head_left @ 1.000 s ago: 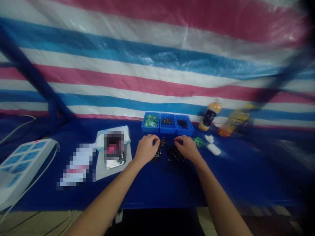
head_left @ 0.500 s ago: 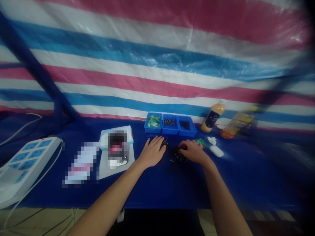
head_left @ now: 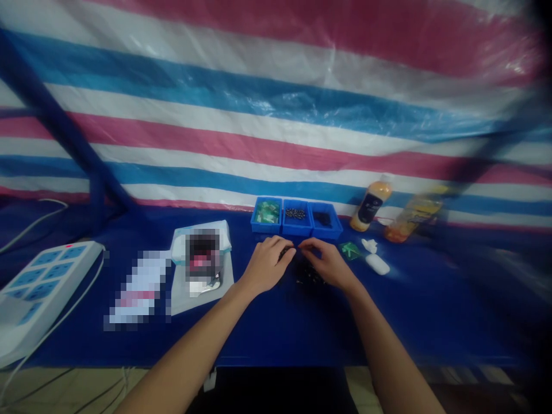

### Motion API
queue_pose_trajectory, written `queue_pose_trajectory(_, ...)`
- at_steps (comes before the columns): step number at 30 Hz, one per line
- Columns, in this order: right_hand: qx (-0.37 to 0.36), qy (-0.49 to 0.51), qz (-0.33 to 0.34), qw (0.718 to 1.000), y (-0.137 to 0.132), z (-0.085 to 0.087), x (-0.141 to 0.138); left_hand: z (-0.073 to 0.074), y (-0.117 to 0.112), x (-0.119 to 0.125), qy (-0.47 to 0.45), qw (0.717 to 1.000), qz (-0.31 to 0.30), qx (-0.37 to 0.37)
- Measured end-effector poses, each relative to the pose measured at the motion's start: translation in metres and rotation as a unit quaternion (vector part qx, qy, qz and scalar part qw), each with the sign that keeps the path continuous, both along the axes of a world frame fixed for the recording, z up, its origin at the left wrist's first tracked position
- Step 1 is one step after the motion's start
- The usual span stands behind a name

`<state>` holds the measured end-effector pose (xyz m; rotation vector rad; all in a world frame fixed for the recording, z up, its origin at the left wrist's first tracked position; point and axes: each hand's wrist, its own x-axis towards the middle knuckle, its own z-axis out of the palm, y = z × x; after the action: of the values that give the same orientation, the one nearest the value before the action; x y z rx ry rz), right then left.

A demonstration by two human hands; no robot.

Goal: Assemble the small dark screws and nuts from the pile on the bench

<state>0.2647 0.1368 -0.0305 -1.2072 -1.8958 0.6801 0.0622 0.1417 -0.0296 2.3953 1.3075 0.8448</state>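
Power strip (head_left: pixel 38 282) left; orange bottle (head_left: pixel 370 204), white case (head_left: pixel 377 263) right.

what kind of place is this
Likely a makeshift small-parts workbench: a striped tarp hung behind a blue-covered table, three small blue bins of parts, loose dark parts at the left hand and right hand.

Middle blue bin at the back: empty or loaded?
Loaded: small dark parts lie on the floor of the middle blue bin, a loose cluster with blue showing around them. How deep, cannot tell.
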Motion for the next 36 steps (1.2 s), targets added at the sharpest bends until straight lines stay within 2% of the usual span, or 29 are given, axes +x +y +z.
queue_pose_trajectory(3,-0.012,0.032,0.034,0.999,-0.004,0.001,-0.008,0.002,0.0,0.0,0.006,1.0,-0.013,-0.011)
queue_pose_trajectory(7,-0.029,0.047,0.036,0.998,-0.006,0.002,-0.01,0.002,0.0,0.001,-0.005,0.999,-0.046,-0.028)
queue_pose_trajectory(10,-0.017,0.048,0.039,0.998,-0.006,0.006,-0.009,0.003,0.0,0.002,-0.038,0.996,-0.061,-0.051)
queue_pose_trajectory(14,0.009,0.053,0.045,0.998,-0.007,0.01,-0.01,0.005,0.0,0.002,-0.098,0.989,-0.061,-0.093)
queue_pose_trajectory(17,-0.004,0.061,0.032,0.998,-0.008,0.011,-0.013,0.005,0.0,0.002,-0.129,0.985,-0.061,-0.1)
queue_pose_trajectory(24,-0.058,0.057,0.017,0.997,-0.01,0.007,-0.019,0.003,-0.001,0.002,-0.122,0.988,-0.052,-0.083)
queue_pose_trajectory(26,-0.073,0.079,0.009,0.994,-0.008,0.005,-0.02,0.002,0.0,0.002,-0.129,0.989,-0.029,-0.071)
queue_pose_trajectory(30,-0.077,0.21,-0.045,0.974,0.005,0.001,-0.025,-0.002,0.006,-0.004,-0.188,0.978,0.081,-0.046)
queue_pose_trajectory(32,-0.083,0.244,-0.062,0.964,0.011,-0.001,-0.027,-0.003,0.01,-0.008,-0.2,0.972,0.115,-0.044)
queue_pose_trajectory(36,-0.073,0.152,-0.091,0.981,0.012,-0.006,-0.021,-0.005,0.015,-0.01,-0.168,0.976,0.127,-0.05)
